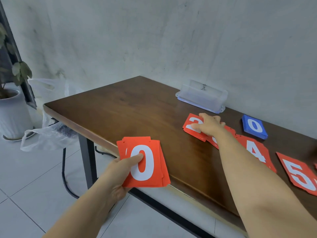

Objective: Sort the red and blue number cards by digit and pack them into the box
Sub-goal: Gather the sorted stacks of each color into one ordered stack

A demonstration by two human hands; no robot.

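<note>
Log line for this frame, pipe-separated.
left hand holds red 0 stack | right hand touches red 2 pile | blue 0 stack, box on table

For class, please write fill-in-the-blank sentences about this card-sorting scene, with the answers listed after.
The left hand holds red cards topped by digit ____.
The right hand touches the red pile showing ____.
The 0 pile lying flat is coloured ____.
The 5 cards are coloured ____.
Answers: 0; 2; blue; red.

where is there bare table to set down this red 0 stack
Free: left half of the table, bordered by the clear box and red 2 pile. Crowded: the right side, with red 4 pile, red 5 pile, blue 0 pile.
</note>
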